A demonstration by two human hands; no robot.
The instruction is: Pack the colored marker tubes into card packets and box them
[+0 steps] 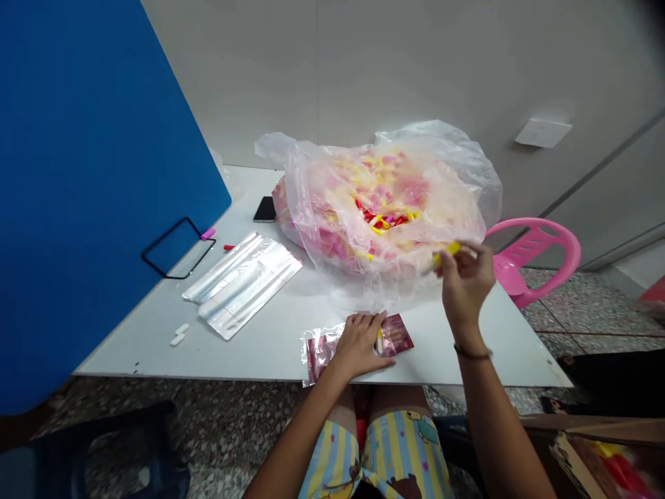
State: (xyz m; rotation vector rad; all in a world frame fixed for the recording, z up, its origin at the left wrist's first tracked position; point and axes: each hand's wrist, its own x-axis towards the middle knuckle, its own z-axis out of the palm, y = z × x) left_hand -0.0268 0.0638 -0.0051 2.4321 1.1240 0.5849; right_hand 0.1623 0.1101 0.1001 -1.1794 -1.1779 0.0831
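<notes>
My left hand point(361, 346) lies over a clear plastic packet point(323, 352) and a dark red printed card point(399, 336) near the table's front edge, thumb spread from the fingers. A small yellow-and-white tube point(379, 341) rests on the card, between the index finger and thumb. Raised at the right, my right hand point(467, 284) pinches a small yellow tube point(447, 255), somewhat blurred. Just behind it sits a large translucent plastic bag point(332, 249), its mouth parted over many red, yellow and pink small pieces point(387, 220).
Flat silvery clear sleeves point(249, 284) lie left on the white table point(280, 346), near two white pieces point(179, 335) and a phone point(265, 209). A blue panel point(104, 173) with a black wire frame point(176, 249) stands left. A pink chair point(540, 256) stands right.
</notes>
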